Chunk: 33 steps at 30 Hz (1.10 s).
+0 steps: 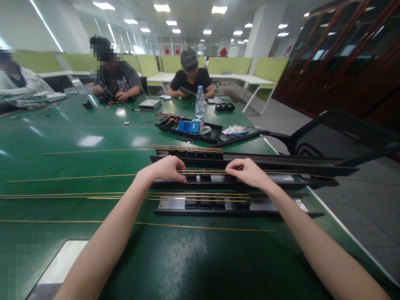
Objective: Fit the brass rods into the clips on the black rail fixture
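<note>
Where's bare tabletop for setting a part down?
Nearest: green tabletop between the forearms, this side of the nearest gold rod. Another patch: left of the black tray, beyond the farthest rod. Crowded: the black channels with black blocks, left hand and right hand over one.

head camera: worn on the person's head, facing forward and down
table (150, 258): seen from above, stretching away ahead
left hand (167, 168) and right hand (249, 171): near, mid-view
ceiling (190, 12): background, along top edge

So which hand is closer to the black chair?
Right. The right hand is left of the black chair; the left hand is farther left, so farther from it.
</note>
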Motion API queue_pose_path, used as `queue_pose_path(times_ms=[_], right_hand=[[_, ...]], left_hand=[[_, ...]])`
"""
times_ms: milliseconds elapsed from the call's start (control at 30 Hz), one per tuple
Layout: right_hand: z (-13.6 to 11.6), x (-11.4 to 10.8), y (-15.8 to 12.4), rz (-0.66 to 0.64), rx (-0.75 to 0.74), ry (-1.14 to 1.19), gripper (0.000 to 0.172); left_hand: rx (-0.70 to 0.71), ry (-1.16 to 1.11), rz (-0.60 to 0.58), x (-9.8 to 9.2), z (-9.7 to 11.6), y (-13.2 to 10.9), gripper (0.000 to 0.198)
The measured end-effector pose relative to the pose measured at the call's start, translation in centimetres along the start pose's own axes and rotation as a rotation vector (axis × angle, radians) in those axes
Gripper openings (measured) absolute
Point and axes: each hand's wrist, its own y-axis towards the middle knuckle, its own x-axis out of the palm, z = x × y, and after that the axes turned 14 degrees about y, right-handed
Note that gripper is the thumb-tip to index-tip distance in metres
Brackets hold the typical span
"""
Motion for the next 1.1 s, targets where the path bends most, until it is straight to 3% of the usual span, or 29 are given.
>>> queue_pose_path(times_ms=[133,267,333,500,700,1100], right_hand=[[-0.5,-0.8,-0.2,0.044,0.007,0.039,0.028],[-1.1,-3.4,-0.6,0.202,-0.057,-0.045,0.032],[-1.0,-4.6,-0.7,0.205,-0.063,-0.084,0.032],[-0.5,-5.8,-0.9,0.118,0.011,-0.156,0.038],[-0.3,-5.3,-0.9,-0.105,0.074,-0.170,0.039],[0.7,-4.7,-0.5,-0.197,0.112,-0.110,0.043]], left_hand=[[-0.015,-0.022,0.002,0.1,-0.1,0.1,0.042],[-0.021,-0.020,0.001,0.0,0.1,0.0,0.042],[-0.028,-0.018,0.001,0.0,0.2,0.0,0.041],[-0.028,-0.018,0.008,-0.2,0.4,-0.1,0.040],[-0.001,0.002,0.003,-0.1,0.3,0.0,0.037],[-0.020,0.014,-0.003,-0.2,0.5,-0.1,0.039]])
